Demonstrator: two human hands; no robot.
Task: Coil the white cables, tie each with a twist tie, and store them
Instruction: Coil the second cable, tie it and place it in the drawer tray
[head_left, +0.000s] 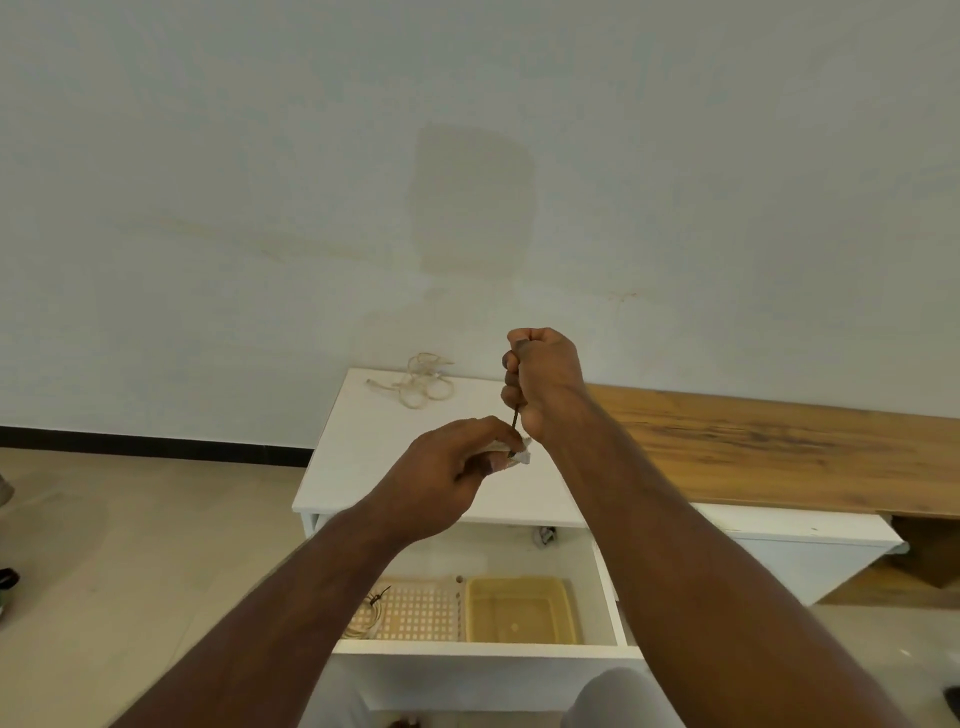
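My left hand (457, 467) is closed around a small white bundle (514, 453), seemingly a coiled cable, held above the white cabinet top (363, 467). My right hand (543, 379) is a fist just above it, gripping a thin dark twist tie (515, 415) that runs down to the bundle. A loose, tangled white cable (421, 384) lies at the back of the cabinet top near the wall. In the open drawer (483, 647) below, another coiled cable with a dark tie (366, 613) rests in a perforated white basket (415, 608).
A yellowish plastic bin (522, 608) sits beside the basket in the drawer. A wooden bench top (779, 447) extends to the right of the cabinet. The wall stands close behind; tiled floor lies to the left.
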